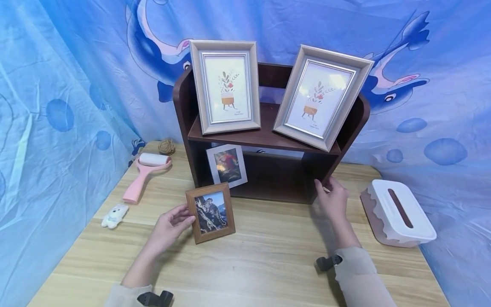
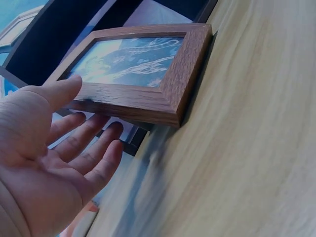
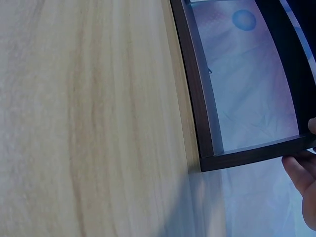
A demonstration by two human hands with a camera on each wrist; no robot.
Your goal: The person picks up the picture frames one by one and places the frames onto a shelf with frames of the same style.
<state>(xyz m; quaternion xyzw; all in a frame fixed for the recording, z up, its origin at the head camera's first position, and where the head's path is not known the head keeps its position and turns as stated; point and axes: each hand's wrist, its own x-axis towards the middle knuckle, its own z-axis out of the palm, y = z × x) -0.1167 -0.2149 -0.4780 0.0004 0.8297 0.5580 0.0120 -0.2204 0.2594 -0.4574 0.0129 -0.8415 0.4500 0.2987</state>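
Gripping shelf point(image 1: 265, 138), wooden table point(image 1: 268, 256), blue curtain point(image 1: 284, 21)

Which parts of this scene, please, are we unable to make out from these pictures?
Right wrist view: most of the right hand, cut off by the right edge.
Head view: the lower-left corner of the white frame, hidden behind the wooden frame.
Head view: the caption in the left gray frame, too small to read reliably.
Left wrist view: much of the dark shelf, cut off by the top edge.
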